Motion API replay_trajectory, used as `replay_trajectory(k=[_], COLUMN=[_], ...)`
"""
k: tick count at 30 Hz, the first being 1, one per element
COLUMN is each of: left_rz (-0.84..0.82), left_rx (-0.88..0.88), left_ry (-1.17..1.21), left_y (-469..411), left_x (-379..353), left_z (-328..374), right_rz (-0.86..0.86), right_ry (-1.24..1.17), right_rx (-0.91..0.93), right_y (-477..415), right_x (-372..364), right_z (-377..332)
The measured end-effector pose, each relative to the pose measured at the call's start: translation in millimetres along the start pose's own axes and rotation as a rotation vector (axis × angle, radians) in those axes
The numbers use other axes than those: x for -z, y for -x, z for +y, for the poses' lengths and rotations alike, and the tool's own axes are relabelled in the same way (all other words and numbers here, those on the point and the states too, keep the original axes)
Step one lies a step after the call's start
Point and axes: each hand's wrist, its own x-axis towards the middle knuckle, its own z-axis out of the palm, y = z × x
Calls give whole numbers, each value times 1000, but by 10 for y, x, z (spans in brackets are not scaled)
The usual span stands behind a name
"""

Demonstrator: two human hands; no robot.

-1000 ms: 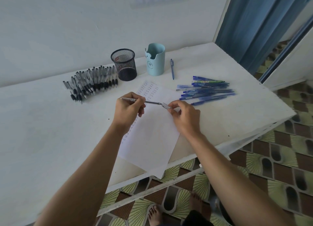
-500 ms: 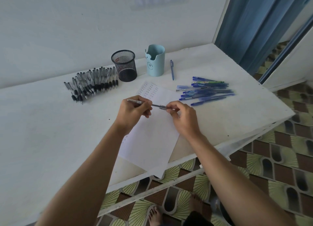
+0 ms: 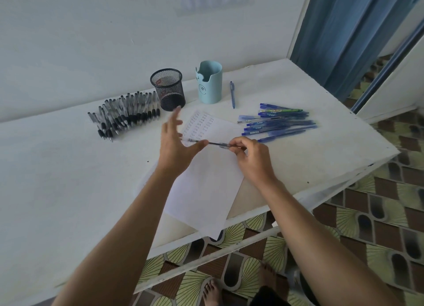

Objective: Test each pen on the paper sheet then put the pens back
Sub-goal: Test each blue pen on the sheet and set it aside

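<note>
Over the near edge of the desk the paper sheet hangs out a little. Above it my right hand pinches one end of a black pen, and my left hand, blurred, is spread wide by the other end. The widest stretch of desk lies to my left; farther back I count two holders, a mesh cup and a pale blue cup, one lone blue pen, and heaps of black pens and blue pens too crowded to count.

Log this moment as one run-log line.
left hand: open, fingers spread | right hand: pinches pen | pen: roughly level over paper sheet
</note>
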Motion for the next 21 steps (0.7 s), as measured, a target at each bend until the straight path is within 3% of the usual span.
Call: replay_trajectory(k=[3, 7, 10, 14, 18, 21], left_rz=[-114, -154, -200, -161, -152, -128], left_rx=[-318, -469, -355, -166, 53, 145], left_ry=[-500, -540, -331, -301, -278, -276], left_y=[-15, -59, -156, -351, -733, -1026], left_x=[14, -91, -227, -472, -757, -956], left_z=[-30, -16, 93, 298, 466, 551], right_rz=[-7, 29, 98, 235, 72, -61], right_ry=[78, 99, 147, 302, 571, 630], right_rx=[16, 32, 57, -29, -431, -586], right_y=[-57, -99, -112, -170, -298, -393], right_x=[75, 195, 322, 628, 914, 996], right_z=[90, 133, 213, 434, 625, 745])
